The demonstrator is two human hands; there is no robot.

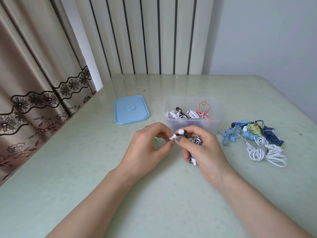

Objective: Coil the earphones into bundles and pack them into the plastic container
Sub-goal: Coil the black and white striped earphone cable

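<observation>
Near the middle of the pale green table (85, 177), both hands work on one black-and-white earphone bundle (195, 145). The right hand (204, 150) has its fingers curled round the coiled cable, with the lower end of the coil and a white plug piece showing below the fingers, and its thumb lies across the top near the earbuds. The left hand (147, 146) pinches one white earbud (172, 137) between thumb and fingertips; a ring sits on one of its fingers. A second white earbud (181, 131) rests just above the right thumb.

Just behind the hands, toward the far edge of the table, stands the clear plastic container (217, 121), open, with coiled earphones inside: a black-and-white set on its left side and a red-and-white set (203, 114) on its right. The blue lid (131, 109) lies flat to the left of the container, apart from it.

Toward the right edge of the table lies a loose pile of earphones (257, 141), light blue, dark blue, yellow-green and white, tangled together and touching one another.

Beyond the far edge are a white ribbed radiator (145, 35) and a patterned curtain (34, 74) at the left
</observation>
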